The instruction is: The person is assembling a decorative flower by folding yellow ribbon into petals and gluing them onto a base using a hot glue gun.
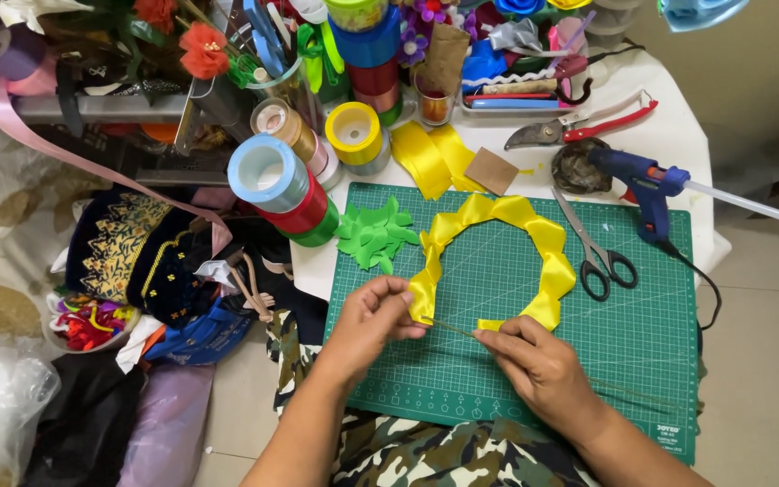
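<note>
I see both hands low on the green mat, which lies on the desk. The yellow ribbon is folded into a horseshoe arc that opens toward 6 o'clock, and its two ends come down right at the fingertips.

The left hand is pinched shut on the arc's left end, thumb and forefinger closed over the fold. The right hand is pinched on a thin stem, just under the arc's right end, touching or nearly touching that ribbon tip; I cannot tell which.

The stem is the thing that counts here. Its long axis runs from about 10 o'clock near the left thumb down toward 4 o'clock, passing under the right hand and showing faintly on the mat beyond it. So it bridges the gap between the two hands, and the ribbon lies from them toward 12 o'clock. The right hand is on the stem; the left is just beside its upper end.

Scissors lie at 1 o'clock from the right hand, well apart. Green leaves sit at 12 o'clock from the left hand. A blue glue gun rests further out at 1 o'clock.
</note>
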